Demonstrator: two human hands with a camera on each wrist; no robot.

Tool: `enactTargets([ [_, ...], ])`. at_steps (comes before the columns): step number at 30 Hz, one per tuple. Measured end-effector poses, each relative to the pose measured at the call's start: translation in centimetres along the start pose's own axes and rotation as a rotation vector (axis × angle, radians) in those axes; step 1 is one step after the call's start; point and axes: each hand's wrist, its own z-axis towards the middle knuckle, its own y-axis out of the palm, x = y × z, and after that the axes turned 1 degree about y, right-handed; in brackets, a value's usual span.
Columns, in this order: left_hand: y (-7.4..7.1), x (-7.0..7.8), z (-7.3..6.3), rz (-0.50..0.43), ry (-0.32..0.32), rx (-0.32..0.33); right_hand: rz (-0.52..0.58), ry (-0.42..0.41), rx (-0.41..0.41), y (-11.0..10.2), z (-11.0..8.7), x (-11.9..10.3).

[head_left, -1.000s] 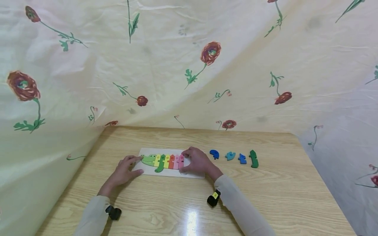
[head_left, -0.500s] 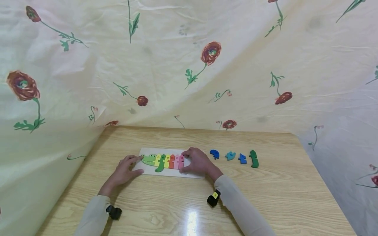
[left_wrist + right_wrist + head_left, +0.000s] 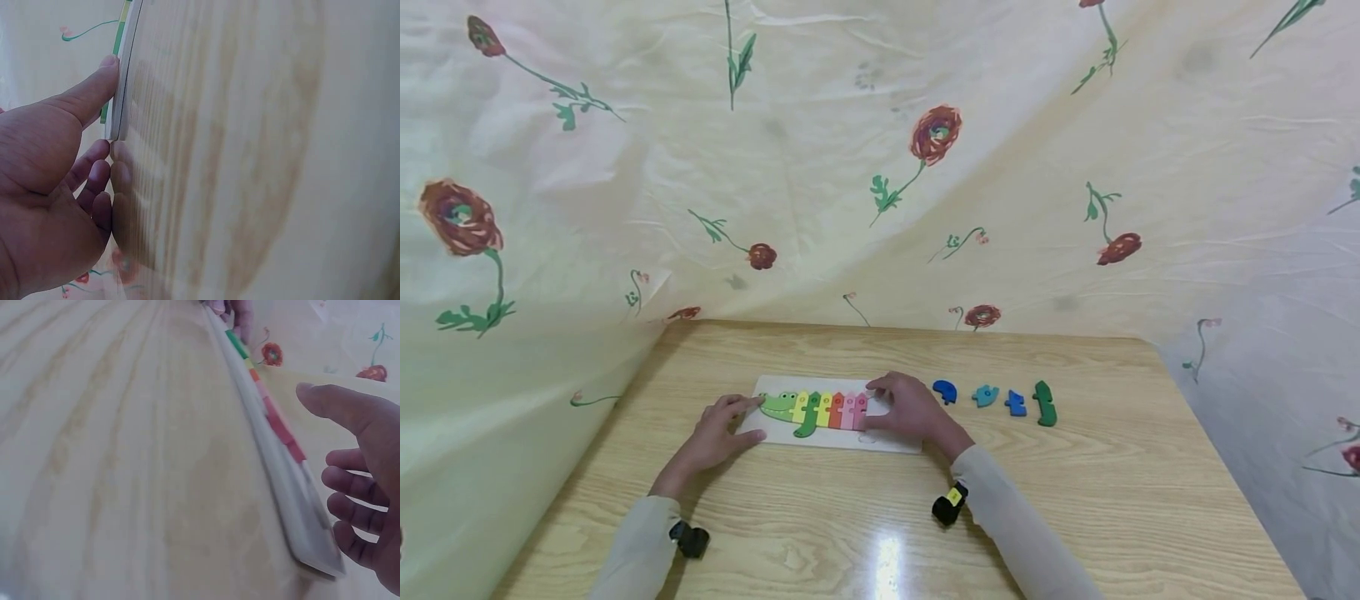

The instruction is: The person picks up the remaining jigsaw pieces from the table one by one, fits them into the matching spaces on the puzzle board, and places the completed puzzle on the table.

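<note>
A white puzzle board (image 3: 891,444) lies on the table, carrying a crocodile of coloured, numbered pieces. Its green head (image 3: 778,406) points left, and a pink piece (image 3: 860,411) ends the row on the right. My left hand (image 3: 711,437) rests at the board's left end, index fingertip by the snout and thumb at the near corner. In the left wrist view that thumb (image 3: 94,90) touches the board's side, the other fingers bent beside it. Over the board's right part, my right hand (image 3: 912,407) has thumb and fingers spread, with nothing between them in the right wrist view.
Right of the board lie loose puzzle pieces: a dark blue curved one (image 3: 945,392), a light blue one (image 3: 985,396), a blue one (image 3: 1016,403) and a long green one (image 3: 1045,404). Flowered cloth (image 3: 820,183) hangs behind the wooden table (image 3: 1120,467).
My right hand has drawn slightly right, off the end pink piece, which stays in the row. The left hand and the board have stayed put.
</note>
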Motion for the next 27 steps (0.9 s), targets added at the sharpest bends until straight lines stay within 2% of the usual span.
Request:
enactTargets([
  [6,0.1,0.2,0.2,0.007,-0.006,-0.004,0.016,-0.019,0.036,-2.1,-0.9,0.3],
  [18,0.2,-0.1,-0.1,0.027,0.017,0.013,-0.025,-0.147,0.183,-8.1,-4.5,1.2],
  [27,0.3,0.0,-0.1,0.015,0.033,0.017,-0.012,-0.139,0.267,-11.5,-7.8,3.5],
])
